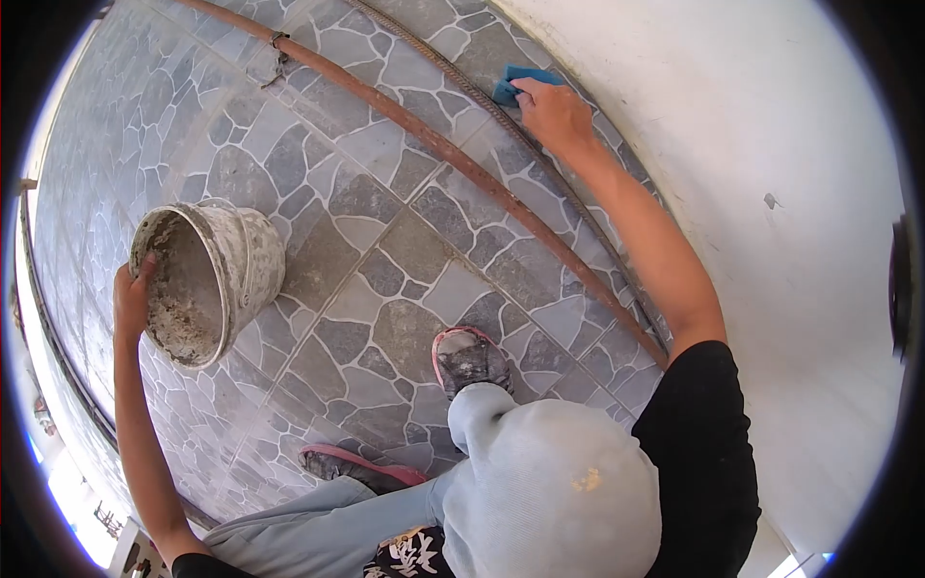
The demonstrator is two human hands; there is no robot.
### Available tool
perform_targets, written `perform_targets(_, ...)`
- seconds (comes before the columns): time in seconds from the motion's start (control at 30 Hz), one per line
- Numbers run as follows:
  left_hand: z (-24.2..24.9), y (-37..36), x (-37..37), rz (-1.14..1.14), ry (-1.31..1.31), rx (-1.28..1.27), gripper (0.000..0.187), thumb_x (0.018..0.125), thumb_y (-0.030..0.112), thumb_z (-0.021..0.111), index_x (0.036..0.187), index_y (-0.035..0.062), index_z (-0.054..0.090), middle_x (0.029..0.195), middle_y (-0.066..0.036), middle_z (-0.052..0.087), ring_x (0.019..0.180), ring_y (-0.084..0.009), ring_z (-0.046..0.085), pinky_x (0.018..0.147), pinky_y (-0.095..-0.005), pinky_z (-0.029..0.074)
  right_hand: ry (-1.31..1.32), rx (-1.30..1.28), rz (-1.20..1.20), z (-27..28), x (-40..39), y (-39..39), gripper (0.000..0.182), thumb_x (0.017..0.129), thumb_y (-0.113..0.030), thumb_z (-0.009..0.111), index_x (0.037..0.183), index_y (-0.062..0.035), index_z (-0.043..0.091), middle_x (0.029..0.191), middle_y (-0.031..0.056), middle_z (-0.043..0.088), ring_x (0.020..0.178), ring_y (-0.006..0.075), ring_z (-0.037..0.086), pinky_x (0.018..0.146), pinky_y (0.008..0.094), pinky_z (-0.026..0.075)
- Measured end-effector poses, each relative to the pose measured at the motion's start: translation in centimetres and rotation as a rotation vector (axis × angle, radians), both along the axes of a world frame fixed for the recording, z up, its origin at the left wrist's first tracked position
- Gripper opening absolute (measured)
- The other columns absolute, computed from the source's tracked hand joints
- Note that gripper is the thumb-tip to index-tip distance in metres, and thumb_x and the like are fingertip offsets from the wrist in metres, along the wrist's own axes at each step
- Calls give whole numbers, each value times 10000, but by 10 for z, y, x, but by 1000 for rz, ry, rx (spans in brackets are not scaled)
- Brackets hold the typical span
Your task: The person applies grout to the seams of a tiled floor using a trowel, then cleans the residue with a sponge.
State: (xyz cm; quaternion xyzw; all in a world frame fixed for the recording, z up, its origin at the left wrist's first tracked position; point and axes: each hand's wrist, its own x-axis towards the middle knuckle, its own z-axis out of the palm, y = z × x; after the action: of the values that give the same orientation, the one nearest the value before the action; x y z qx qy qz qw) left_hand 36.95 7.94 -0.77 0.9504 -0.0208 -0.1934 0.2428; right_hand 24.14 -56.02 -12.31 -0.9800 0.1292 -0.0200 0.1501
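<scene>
Nearest to the view is a bent knee (559,482) in light blue trouser fabric, with a small yellowish mark on it. Beside it there is a black short sleeve (699,453), and at the bottom a black cloth with white print (414,554). Two dark shoes with pink edges, one (470,361) in front of the knee and the other (356,469) more to the left, stand on the floor of grey stone-pattern tiles (414,332) with pale lines.

On the left side, the left hand (132,299) is closed on the rim of a round, pale grey, dirty bucket (258,260), with one digit over the inner side. The bucket has grey, crusted material (183,299) inside its wall.

Farther, a long reddish-brown rod (434,140) crosses the floor, with a thin twisted wire (278,56) around it. A dark ribbed metal bar (501,118) lies between this rod and the white wall (771,125).

Beyond the bar, near the bottom of the wall, the right hand (559,116) holds a blue piece (525,77) between its fingers. I cannot tell if it is cloth or sponge.
</scene>
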Motion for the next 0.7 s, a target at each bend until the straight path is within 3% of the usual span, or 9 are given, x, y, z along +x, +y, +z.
perform_targets(0.07,-2,1,0,9,-30,1,506,1013,435,595,1075,-57,696,865,-82,687,789,-169,593,759,-361,486,20,-30,2,11,4,-2,296,954,-172,583,1215,-153,722,1107,189,719,1035,383,683,875,487,558)
perform_targets(0.13,-5,10,4,-7,-31,-20,503,1015,434,592,1082,-54,696,875,-81,688,797,-166,593,764,-361,484,-32,-350,196,20,5,-2,286,934,-137,608,1189,-153,736,1200,196,658,1117,381,632,934,467,533)
perform_targets(0.17,-9,12,4,-26,-29,-55,500,1017,432,589,1090,-51,696,886,-80,689,806,-163,593,769,-360,482,-31,-354,197,8,6,-8,286,934,-137,608,1189,-153,736,1200,196,658,1117,381,632,934,467,533)
perform_targets(0.23,-1,-1,-1,-14,-14,-55,498,1019,430,586,1085,-51,693,886,-79,687,807,-163,591,769,-360,481,-309,-122,277,-18,12,-21,266,901,-123,648,1143,-138,757,1224,196,611,1130,378,599,962,460,513)
perform_targets(0.37,0,4,2,-46,-4,6,494,1025,422,578,1076,-56,691,882,-79,684,810,-166,591,774,-361,482,-171,-44,300,-21,-2,-15,247,924,-146,647,1146,-94,742,1131,182,621,1064,380,619,926,467,509)
perform_targets(0.43,1,-2,1,-39,-3,0,494,1024,422,578,1073,-57,692,881,-81,683,810,-166,593,774,-362,484,-217,-145,-24,-14,14,-36,242,875,-121,683,1102,-113,766,1112,184,614,1061,378,615,883,465,550)
perform_targets(0.63,4,7,-2,-56,-13,30,495,1022,420,581,1073,-60,693,863,-93,682,805,-168,595,769,-367,487,-212,-13,97,-23,-4,-7,231,916,-153,656,1118,-88,748,1044,213,611,1024,387,623,831,476,539)
perform_targets(0.7,-1,-7,-1,-26,-17,13,498,1020,422,584,1066,-62,689,855,-95,679,799,-171,588,770,-368,485,-237,-166,-20,-20,19,-26,204,917,-125,625,1076,-80,746,1066,220,597,1042,397,612,828,484,554)
